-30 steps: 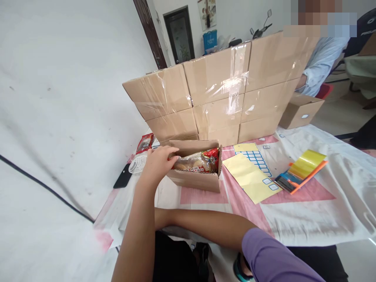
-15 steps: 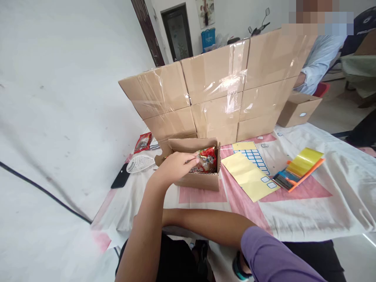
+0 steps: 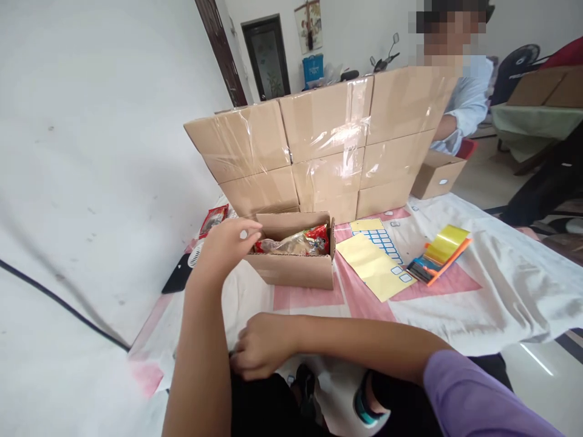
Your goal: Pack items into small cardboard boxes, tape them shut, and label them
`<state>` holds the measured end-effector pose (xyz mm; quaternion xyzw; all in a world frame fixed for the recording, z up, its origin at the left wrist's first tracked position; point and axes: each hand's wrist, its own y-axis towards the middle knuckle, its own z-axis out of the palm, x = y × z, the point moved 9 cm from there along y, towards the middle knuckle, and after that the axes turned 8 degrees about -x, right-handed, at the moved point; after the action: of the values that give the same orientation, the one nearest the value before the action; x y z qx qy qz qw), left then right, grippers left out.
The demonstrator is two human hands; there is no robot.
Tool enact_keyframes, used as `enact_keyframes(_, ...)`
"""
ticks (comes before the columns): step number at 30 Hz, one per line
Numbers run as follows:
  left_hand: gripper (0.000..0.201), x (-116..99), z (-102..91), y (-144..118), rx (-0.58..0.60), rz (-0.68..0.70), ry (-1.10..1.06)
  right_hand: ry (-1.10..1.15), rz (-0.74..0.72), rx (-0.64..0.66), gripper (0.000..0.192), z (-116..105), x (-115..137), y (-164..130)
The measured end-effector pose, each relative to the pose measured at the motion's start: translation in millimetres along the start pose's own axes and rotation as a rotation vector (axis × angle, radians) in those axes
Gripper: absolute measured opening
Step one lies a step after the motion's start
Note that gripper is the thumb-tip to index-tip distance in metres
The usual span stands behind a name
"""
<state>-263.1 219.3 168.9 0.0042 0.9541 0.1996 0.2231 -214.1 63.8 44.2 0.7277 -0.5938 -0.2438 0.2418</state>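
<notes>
A small open cardboard box [image 3: 291, 271] stands on the table with a red and clear snack packet [image 3: 296, 243] lying inside it. My left hand [image 3: 228, 243] rests over the box's left end, fingers loosely bent, fingertips next to the packet's end. My right hand [image 3: 262, 346] lies at the table's near edge, fingers curled in against the white cloth, with nothing visible in it.
A wall of taped cartons [image 3: 319, 139] stands behind the box. To its right lie yellow label sheets [image 3: 371, 267] and a tape dispenser [image 3: 439, 252]. At the left are a red packet [image 3: 212, 218] and a black phone [image 3: 177, 273]. A co-worker [image 3: 462, 103] sits behind a small box [image 3: 437, 176].
My left hand drew back from inside the box to its left end; the packet now lies lower in the box. My right hand came into view at the near edge.
</notes>
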Motion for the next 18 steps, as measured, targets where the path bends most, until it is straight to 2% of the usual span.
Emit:
enact_keyframes(2,0.021,28.1,2.9,4.2,-0.003,-0.067,-0.002,0.022,0.023,-0.135,0.025,-38.9,-0.7,-35.3)
enact_keyframes(3,0.022,40.4,7.7,6.3,0.012,-0.101,-0.012,0.014,0.111,-0.253,0.023,-66.9,-6.7,-57.9)
enact_keyframes(5,0.027,61.1,19.1,10.4,0.055,-0.181,-0.047,0.028,0.369,-0.437,0.012,-118.7,-22.7,-111.2)
enact_keyframes(7,0.039,74.0,31.1,12.7,0.129,-0.26,-0.093,0.021,0.676,-0.684,0.014,-167.0,-38.8,-170.6)
enact_keyframes(9,0.047,77.2,39.8,12.0,0.215,-0.314,-0.136,-0.036,0.929,-0.834,0.016,-195.9,-49.8,-215.7)
enact_keyframes(11,0.05,72.7,41.9,6.9,0.279,-0.341,-0.155,-0.072,1.04,-0.838,0.008,-206.1,-59.8,-229.8)
enact_keyframes(12,0.05,68.3,41.0,2.2,0.306,-0.347,-0.157,-0.062,1.038,-0.792,0.013,-205.3,-65.6,-225.7)
enact_keyframes(15,0.046,49.2,36.4,-19.5,0.391,-0.339,-0.159,0.049,0.945,-0.597,0.054,-191.1,-80.6,-196.6)
enact_keyframes(18,0.048,29.7,34.5,-42.8,0.44,-0.317,-0.172,0.107,0.901,-0.511,0.072,-184.5,-87.0,-180.6)
